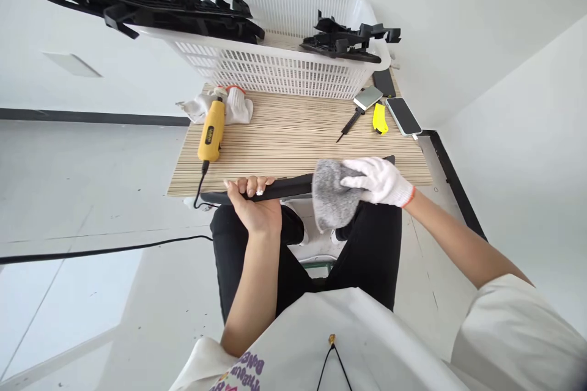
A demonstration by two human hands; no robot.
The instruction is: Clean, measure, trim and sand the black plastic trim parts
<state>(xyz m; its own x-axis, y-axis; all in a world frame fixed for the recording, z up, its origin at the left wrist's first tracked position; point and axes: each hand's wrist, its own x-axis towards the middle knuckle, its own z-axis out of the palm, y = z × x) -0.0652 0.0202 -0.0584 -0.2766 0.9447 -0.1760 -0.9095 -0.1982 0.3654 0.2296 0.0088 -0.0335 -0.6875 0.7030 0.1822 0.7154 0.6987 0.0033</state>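
A long black plastic strip [293, 186] lies crosswise along the front edge of the table, above my lap. My left hand [257, 204], bare, is wrapped round its left part, the thumb and fingertips showing on top. In a white knitted glove, my right hand [373, 180] presses a grey fluffy cloth [337, 195] over the strip's right part. The cloth hangs down past the strip's near side and hides that stretch of it. The strip's right tip shows beyond the glove.
A white slotted basket [275, 67] holding black plastic parts [183, 9] stands at the back. On the table lie a yellow corded rotary tool [212, 131], a white glove [238, 109], a yellow cutter [380, 119], a phone [403, 116] and a dark thin tool [351, 124].
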